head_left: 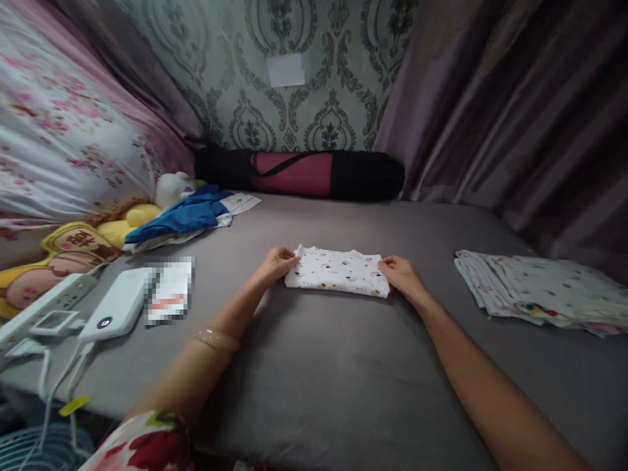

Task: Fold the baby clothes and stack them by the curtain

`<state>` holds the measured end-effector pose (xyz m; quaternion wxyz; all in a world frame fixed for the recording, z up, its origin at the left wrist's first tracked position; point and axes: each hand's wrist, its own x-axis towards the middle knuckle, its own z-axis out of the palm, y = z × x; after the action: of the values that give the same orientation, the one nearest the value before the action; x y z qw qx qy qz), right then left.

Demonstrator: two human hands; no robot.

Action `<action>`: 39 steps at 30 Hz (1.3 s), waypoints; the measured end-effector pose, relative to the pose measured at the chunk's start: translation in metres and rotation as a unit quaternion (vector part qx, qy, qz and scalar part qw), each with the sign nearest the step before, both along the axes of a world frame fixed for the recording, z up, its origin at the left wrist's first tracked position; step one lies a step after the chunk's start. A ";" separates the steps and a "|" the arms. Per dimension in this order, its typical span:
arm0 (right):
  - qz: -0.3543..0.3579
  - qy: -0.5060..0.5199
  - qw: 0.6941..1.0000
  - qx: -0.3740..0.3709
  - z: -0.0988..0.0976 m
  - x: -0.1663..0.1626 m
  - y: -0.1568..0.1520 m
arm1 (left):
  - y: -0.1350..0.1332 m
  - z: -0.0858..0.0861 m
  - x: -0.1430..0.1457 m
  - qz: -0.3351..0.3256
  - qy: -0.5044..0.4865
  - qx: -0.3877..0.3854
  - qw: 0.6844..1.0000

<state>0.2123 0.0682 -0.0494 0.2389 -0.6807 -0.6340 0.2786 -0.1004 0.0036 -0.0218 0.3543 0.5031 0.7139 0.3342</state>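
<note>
A folded white cloth garment (pixel 338 271) with a small scattered print lies in the middle of the grey sheet (pixel 333 366). My left hand (pixel 279 263) pinches its left edge between thumb and fingers. At the opposite end, my right hand (pixel 400 273) grips the right edge in the same way. The cloth is stretched into a flat, wide rectangle, its top edge slightly uneven. Which kind of garment it is cannot be made out. A pale bangle (pixel 216 339) sits on my left forearm.
Folded printed clothes (pixel 544 291) are stacked at the right. Blue clothing (pixel 186 212) lies at the back left near plush toys (pixel 142 214). A white power bank (pixel 120 304), a power strip (pixel 53 301) and cables occupy the left edge. A black and maroon long bag (pixel 299 173) lies along the wall.
</note>
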 end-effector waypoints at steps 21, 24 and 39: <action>0.094 -0.232 0.954 0.167 0.053 -0.023 -0.038 | -0.035 0.022 -0.017 0.006 -0.027 -0.022 0.999; 0.190 -0.190 0.944 0.192 0.051 -0.053 -0.053 | -0.033 0.019 -0.009 -0.023 -0.004 -0.010 1.000; 0.360 -0.227 0.895 0.132 0.028 -0.094 -0.058 | -0.031 0.017 0.011 -0.036 0.317 0.050 0.947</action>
<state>0.1182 0.0101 -0.0217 0.0597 -0.4130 -0.9036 0.0969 -0.0889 -0.0278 -0.0044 0.0963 0.6255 0.7531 0.1797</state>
